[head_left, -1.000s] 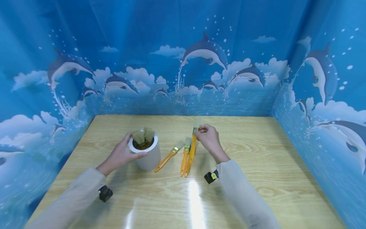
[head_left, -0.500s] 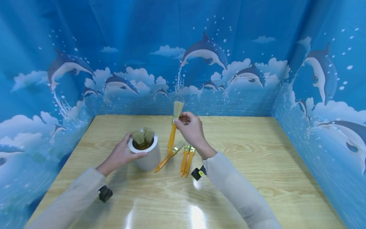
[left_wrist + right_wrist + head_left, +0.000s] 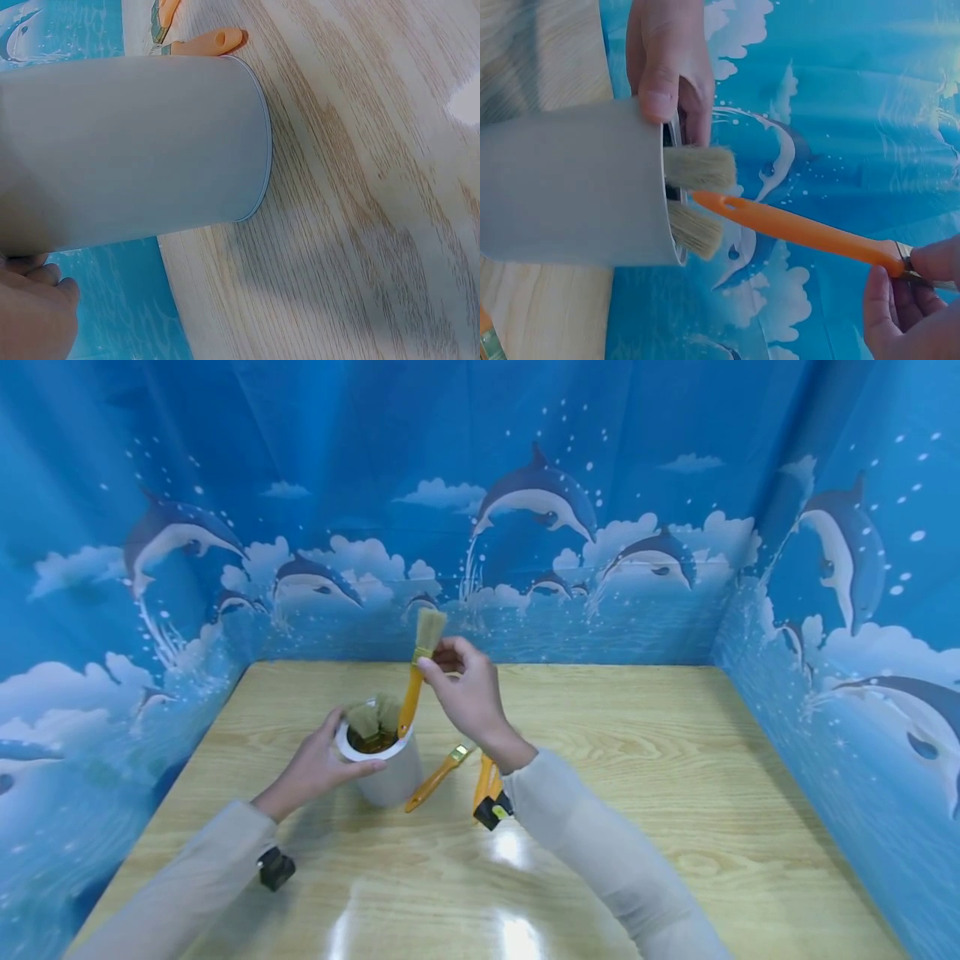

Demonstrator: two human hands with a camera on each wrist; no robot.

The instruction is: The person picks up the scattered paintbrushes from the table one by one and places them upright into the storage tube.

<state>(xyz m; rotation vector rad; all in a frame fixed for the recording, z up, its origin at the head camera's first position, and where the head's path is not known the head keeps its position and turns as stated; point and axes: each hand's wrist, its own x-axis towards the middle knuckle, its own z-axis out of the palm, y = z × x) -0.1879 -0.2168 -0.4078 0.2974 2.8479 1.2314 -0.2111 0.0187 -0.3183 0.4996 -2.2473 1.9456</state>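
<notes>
A white cylindrical container stands on the table at the left, with brush bristles poking out of its mouth. My left hand grips it near the rim, thumb on the near side. In my right hand a paintbrush is pinched at its metal band, bristles up. Its orange handle points down, the tip right at the container's mouth. Another paintbrush lies beside the container. Farther right, more brush handles lie partly hidden under my right wrist.
The wood-grain table reaches back to a blue curtain printed with dolphins, which also closes off both sides. A small black camera hangs at my left wrist and another camera at my right.
My right hand has lifted a paintbrush from the group on the table and carried it left to above the container. My left hand has stayed on the container.
</notes>
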